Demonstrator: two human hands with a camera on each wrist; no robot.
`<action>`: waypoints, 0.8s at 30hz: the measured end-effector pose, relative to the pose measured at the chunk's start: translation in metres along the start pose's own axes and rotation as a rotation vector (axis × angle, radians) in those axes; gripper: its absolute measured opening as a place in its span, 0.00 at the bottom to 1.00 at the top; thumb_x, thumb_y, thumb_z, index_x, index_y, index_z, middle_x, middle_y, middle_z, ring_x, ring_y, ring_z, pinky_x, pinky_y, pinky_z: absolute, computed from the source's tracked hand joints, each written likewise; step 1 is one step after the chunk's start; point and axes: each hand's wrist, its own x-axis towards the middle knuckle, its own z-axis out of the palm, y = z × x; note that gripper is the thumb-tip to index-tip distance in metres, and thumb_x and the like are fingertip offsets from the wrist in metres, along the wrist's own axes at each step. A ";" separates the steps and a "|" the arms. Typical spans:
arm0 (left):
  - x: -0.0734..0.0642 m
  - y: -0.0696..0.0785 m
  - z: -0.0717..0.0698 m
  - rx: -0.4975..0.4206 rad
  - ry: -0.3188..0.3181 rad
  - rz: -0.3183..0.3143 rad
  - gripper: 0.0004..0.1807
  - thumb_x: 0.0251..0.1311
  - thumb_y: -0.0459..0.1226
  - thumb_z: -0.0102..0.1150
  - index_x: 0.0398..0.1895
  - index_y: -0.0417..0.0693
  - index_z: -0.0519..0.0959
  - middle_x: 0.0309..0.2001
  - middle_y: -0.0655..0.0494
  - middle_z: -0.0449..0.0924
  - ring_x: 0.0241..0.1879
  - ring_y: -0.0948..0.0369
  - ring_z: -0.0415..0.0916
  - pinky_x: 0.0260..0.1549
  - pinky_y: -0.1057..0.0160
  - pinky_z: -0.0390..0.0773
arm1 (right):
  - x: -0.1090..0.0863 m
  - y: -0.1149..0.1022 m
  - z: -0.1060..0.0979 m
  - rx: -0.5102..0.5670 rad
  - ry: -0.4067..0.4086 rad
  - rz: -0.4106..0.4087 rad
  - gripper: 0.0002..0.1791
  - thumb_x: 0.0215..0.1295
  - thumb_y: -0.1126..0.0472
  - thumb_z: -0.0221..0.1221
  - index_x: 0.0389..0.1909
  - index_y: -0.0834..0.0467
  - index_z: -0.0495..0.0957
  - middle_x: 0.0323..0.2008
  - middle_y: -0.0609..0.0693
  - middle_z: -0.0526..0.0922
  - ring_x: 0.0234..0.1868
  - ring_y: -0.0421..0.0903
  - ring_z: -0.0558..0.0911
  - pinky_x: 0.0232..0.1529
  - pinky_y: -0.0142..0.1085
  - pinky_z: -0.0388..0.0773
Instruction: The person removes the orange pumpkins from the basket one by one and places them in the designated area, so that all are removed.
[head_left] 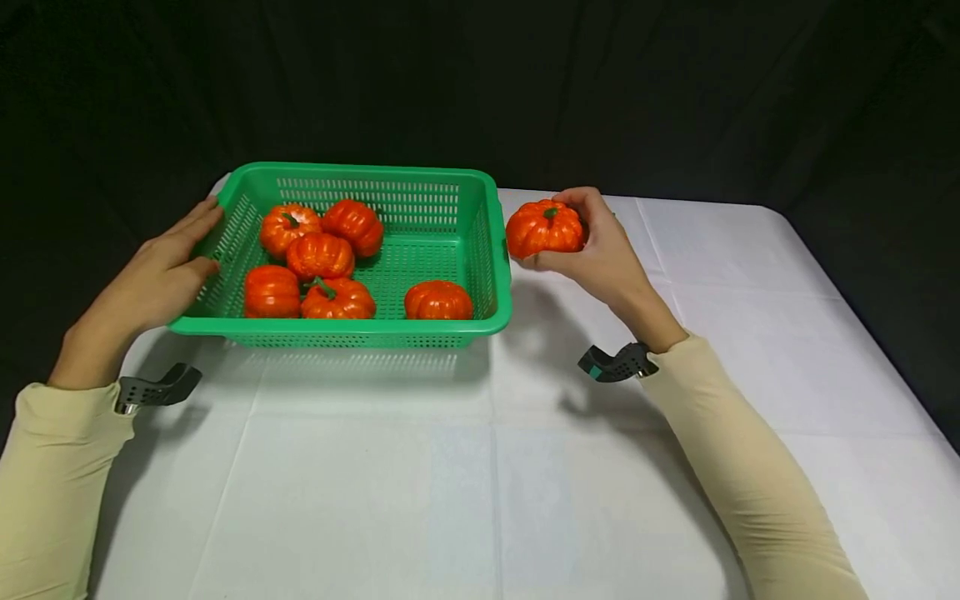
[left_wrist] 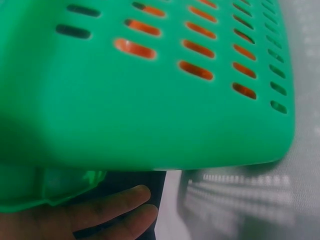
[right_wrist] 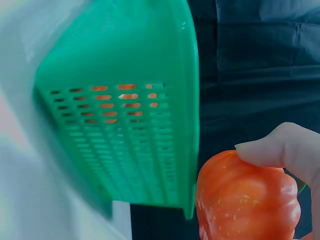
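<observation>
My right hand grips a small orange-red pumpkin between thumb and fingers. This pumpkin is just outside the right rim of a green plastic basket. In the right wrist view, the thumb presses on the held pumpkin, close beside the basket's rim. Several similar pumpkins lie grouped in the left part of the basket, and a single pumpkin sits near its front right corner. My left hand rests along the basket's left rim with its fingers extended; the left wrist view shows two fingertips below the rim.
The basket stands toward the back left of a table with a creased white cloth. Black curtain hangs behind the table. Each wrist carries a dark camera mount.
</observation>
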 end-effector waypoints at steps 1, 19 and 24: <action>0.000 0.000 0.000 0.001 -0.001 0.000 0.35 0.77 0.32 0.41 0.83 0.34 0.45 0.84 0.44 0.33 0.80 0.40 0.33 0.74 0.38 0.36 | -0.001 0.002 -0.001 -0.010 0.000 0.002 0.40 0.53 0.61 0.76 0.65 0.57 0.65 0.61 0.51 0.74 0.59 0.49 0.74 0.59 0.46 0.78; 0.000 -0.002 0.000 0.000 -0.001 0.006 0.35 0.77 0.32 0.41 0.83 0.34 0.44 0.84 0.44 0.33 0.80 0.40 0.32 0.74 0.38 0.36 | -0.008 0.037 -0.002 -0.137 -0.023 0.027 0.44 0.51 0.59 0.80 0.63 0.64 0.63 0.62 0.59 0.74 0.63 0.56 0.75 0.65 0.51 0.72; 0.001 -0.002 0.000 -0.004 -0.009 0.003 0.35 0.77 0.32 0.41 0.83 0.34 0.44 0.84 0.45 0.32 0.80 0.40 0.32 0.74 0.37 0.36 | -0.010 0.046 -0.003 -0.202 -0.015 0.038 0.45 0.51 0.54 0.81 0.63 0.64 0.64 0.62 0.60 0.75 0.65 0.57 0.74 0.66 0.53 0.71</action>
